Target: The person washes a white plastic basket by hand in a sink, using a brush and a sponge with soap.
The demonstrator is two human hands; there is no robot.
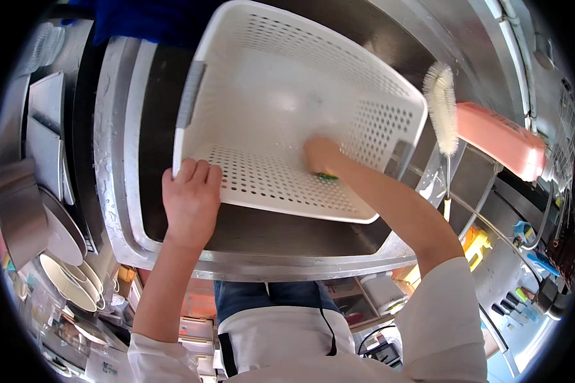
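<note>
A white perforated plastic basket (pixel 278 119) with grey handles sits tilted in a stainless steel sink (pixel 287 239). The fingers of my left hand (pixel 191 196) curl over its rim at the near left corner. Inside the basket, my right hand (pixel 322 155) presses a scouring sponge (pixel 327 176) to the near wall, toward the right. Only a thin green and yellow edge of that sponge shows; my hand hides the remainder. The basket's inner bottom looks wet.
Right of the basket stands a white bottle brush (pixel 441 110), beside a pink plastic container (pixel 503 139). Several knives (pixel 512 306) and a yellow spray bottle (pixel 477 246) are farther right. Metal trays (pixel 45 143) and cream-coloured pitchers (pixel 69 282) stand left. Dark blue cloth (pixel 134 19) hangs at the far left.
</note>
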